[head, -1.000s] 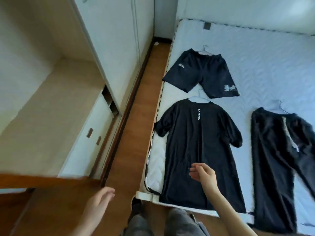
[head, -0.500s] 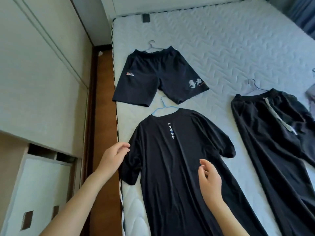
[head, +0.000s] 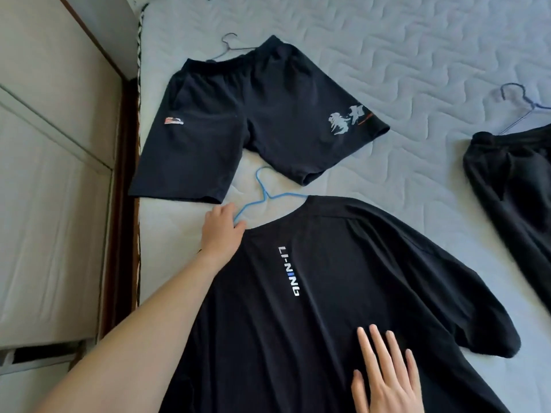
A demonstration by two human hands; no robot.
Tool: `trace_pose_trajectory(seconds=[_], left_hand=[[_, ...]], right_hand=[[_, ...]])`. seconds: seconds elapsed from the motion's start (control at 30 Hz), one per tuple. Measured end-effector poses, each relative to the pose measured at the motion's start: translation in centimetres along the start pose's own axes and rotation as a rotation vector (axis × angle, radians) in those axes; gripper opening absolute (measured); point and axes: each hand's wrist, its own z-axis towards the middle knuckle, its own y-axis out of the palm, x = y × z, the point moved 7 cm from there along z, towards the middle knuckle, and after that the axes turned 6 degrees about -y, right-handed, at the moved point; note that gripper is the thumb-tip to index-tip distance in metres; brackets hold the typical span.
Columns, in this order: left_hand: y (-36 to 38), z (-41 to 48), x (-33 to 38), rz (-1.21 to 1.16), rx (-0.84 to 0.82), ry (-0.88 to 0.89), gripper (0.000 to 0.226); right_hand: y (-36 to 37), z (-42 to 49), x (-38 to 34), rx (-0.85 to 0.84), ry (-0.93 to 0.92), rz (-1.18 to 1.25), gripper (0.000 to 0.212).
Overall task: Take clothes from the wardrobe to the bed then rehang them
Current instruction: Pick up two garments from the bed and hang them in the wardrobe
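Quilted bed (head: 417,55) beside pale wardrobe (head: 53,204)

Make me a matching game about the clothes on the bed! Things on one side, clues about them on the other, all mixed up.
Things
1. shorts
2. T-shirt
3. blue hanger
4. trousers

Clues
A. lies under the flat right hand
B. at the picture's right edge, partly cut off
C. has a white print on one leg
D. gripped by the left hand

Pairs: 1-C, 2-A, 3-D, 4-B
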Motion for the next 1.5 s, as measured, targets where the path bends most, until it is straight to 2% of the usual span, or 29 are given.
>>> trace_pose_trajectory(seconds=[0.07, 0.2, 0.33, 0.47, 0.57, 0.67, 0.73, 0.83, 1.0, 1.13, 1.27, 1.33, 1.43, 1.5], left_hand=[[0.4, 1.6, 0.9, 0.022, 0.052, -0.017, 0.024], [1.4, 2.3, 1.7, 0.049, -0.021, 0.026, 0.005], [-0.5, -0.1, 1.1, -0.076, -0.086, -0.074, 0.013], [-3.6, -3.8, 2.7, -0.286, -0.092, 0.011, 0.011], [-6.7, -7.7, 3.9, -0.403, -0.100, 0.038, 0.017], [-9.7, -12.6, 5.6, -0.468, -0.170, 0.042, 0.023], [-12.5, -15.8, 6.6, -0.518, -0.191, 0.032, 0.023], [-17.4, -20.5, 7.8, -0.569, -0.219, 0.037, 0.023], [-26.6, -30.3, 8.9, -0.728, -0.255, 0.092, 0.028], [-35.1, -40.5, 8.8, -0.822, -0.315, 0.137, 0.042], [-42.1, -54.3, 8.3, -0.964, -0.299, 0.270, 0.036], [-43.0, -60.2, 6.6, -1.069, -0.332, 0.269, 0.034], [-41.4, -67.7, 4.0, -1.229, -0.480, 0.211, 0.033], [-39.1, -70.7, 2.6, -1.270, -0.695, 0.193, 0.019]], right_hand=[[0.7, 0.4, 0.4, 0.057, 0.025, 0.018, 0.058], [1.7, 1.1, 0.9, 0.077, 0.052, -0.018, 0.061], [1.3, 1.9, 0.8, 0.105, 0.057, 0.017, 0.051], [0.6, 1.7, 0.7, 0.142, 0.082, 0.047, 0.058], [-0.8, 1.8, -0.1, 0.000, 0.067, 0.009, 0.066], [-1.7, 0.6, -0.5, -0.339, 0.059, 0.093, 0.067], [-4.0, 0.9, -0.4, -0.400, 0.124, 0.199, 0.062], [-11.4, 1.9, -1.6, -0.329, 0.256, 0.524, 0.051], [-27.3, -3.4, -4.4, -0.063, 0.315, 0.771, 0.034], [-36.5, -13.2, -6.7, 0.028, 0.405, 0.873, 0.048], [-43.5, -26.0, -9.5, 0.105, 0.484, 0.975, 0.030], [-45.9, -32.9, -9.7, 0.187, 0.542, 1.028, 0.023], [-49.2, -43.4, -8.9, 0.351, 0.658, 1.110, 0.021], [-50.5, -50.1, -7.8, 0.427, 0.727, 1.120, 0.022]])
